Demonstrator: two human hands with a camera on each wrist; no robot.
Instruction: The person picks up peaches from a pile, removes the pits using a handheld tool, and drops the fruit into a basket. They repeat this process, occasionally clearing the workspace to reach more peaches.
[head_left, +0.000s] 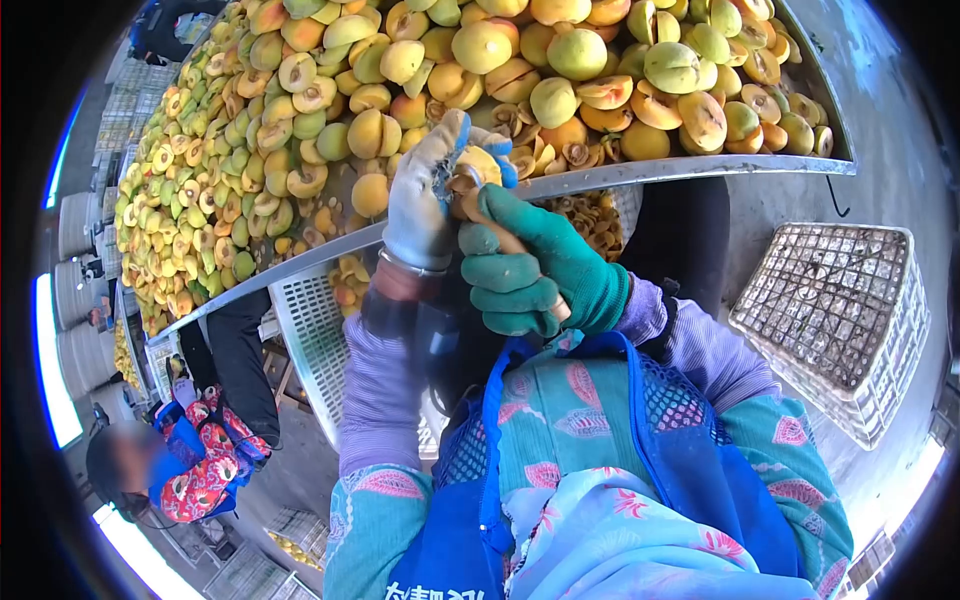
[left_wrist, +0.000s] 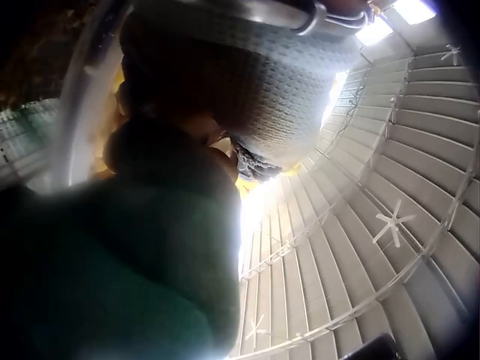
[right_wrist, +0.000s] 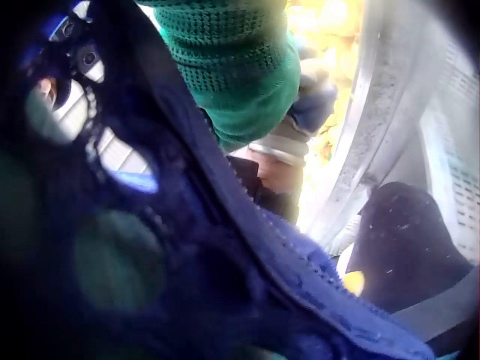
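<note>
In the head view my left hand (head_left: 422, 195), in a pale glove with blue fingertips, holds a yellow fruit (head_left: 480, 168) above the table's metal edge. My green-gloved right hand (head_left: 535, 262) is curled round a wooden handle (head_left: 515, 240), whose upper end meets the fruit; the tool's tip is hidden. The left wrist view shows the pale glove (left_wrist: 274, 97) close up, with the dark green glove (left_wrist: 150, 247) beside it. In the right wrist view the green glove (right_wrist: 232, 75) is partly covered by blue mesh cloth (right_wrist: 217, 202).
Whole and halved fruit (head_left: 480, 46) cover the metal-edged table (head_left: 700, 167). A white crate (head_left: 305, 320) and a container of fruit pieces (head_left: 590, 222) are below the edge. An upturned crate (head_left: 830, 300) stands at right, and another person (head_left: 205, 460) sits at lower left.
</note>
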